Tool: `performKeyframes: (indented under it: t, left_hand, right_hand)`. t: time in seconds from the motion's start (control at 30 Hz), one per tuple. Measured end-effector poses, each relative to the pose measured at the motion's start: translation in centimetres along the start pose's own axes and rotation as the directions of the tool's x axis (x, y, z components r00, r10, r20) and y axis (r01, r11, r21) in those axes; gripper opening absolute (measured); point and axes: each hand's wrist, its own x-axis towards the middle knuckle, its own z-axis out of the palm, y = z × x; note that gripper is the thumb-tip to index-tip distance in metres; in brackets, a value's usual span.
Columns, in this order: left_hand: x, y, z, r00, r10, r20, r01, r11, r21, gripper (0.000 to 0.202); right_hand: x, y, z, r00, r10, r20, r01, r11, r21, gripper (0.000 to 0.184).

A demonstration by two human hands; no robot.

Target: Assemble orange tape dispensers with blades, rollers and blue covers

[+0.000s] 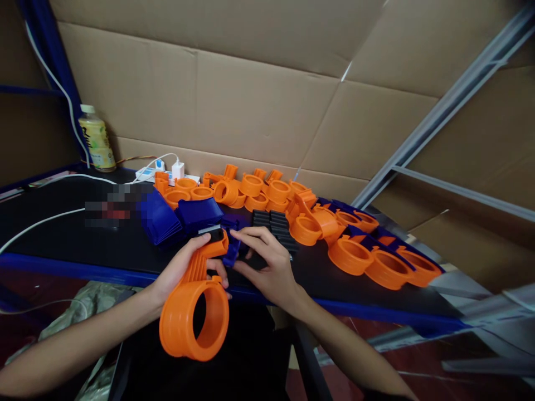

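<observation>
Cardboard panels [267,94] fill the upper part of the head view, behind a black tabletop [112,245] that crosses the middle of the frame. At the upper left stands a yellow-labelled bottle [98,142], with a white charger [178,169] and cables to its right.

Below the centre of the frame, the left hand [178,271] grips a ribbed orange holder [178,323], its large ring hanging toward the bottom edge. Its thumb presses beside a black insert [216,234] with a toothed metal strip at the holder's upper end. Just right of that end, the right hand [273,264] pinches a blue piece [231,255] between fingertips and thumb; whether it is joined to the holder, I cannot tell.

Stacked blue plates [160,218] lie left of centre, black bars [281,228] right of it. Orange rings [253,185] crowd the table's rear, and blue-backed orange holders [387,268] line the right.
</observation>
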Motion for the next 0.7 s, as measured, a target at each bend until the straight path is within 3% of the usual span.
performKeyframes:
  t: [0.2,0.4,0.7]
  left_hand:
    - [-0.3,-0.6,0.7,1.000,0.026,-0.008,-0.025,1.000,0.010,0.049]
    - [-0.7,-0.4,0.8,0.996,0.055,-0.071,-0.045,0.990,0.131,0.047]
    - [-0.9,-0.4,1.8,0.986,0.058,-0.154,-0.037,0.990,0.138,0.034]
  right_hand:
    - [-0.4,-0.3,0.3,1.000,-0.004,-0.031,0.004,1.000,-0.015,0.057]
    - [0.5,-0.3,-1.2,0.990,0.056,0.131,-0.056,0.998,-0.004,0.047]
    - [1.2,-0.3,-2.3,0.964,0.102,0.244,-0.084,0.993,-0.081,0.047]
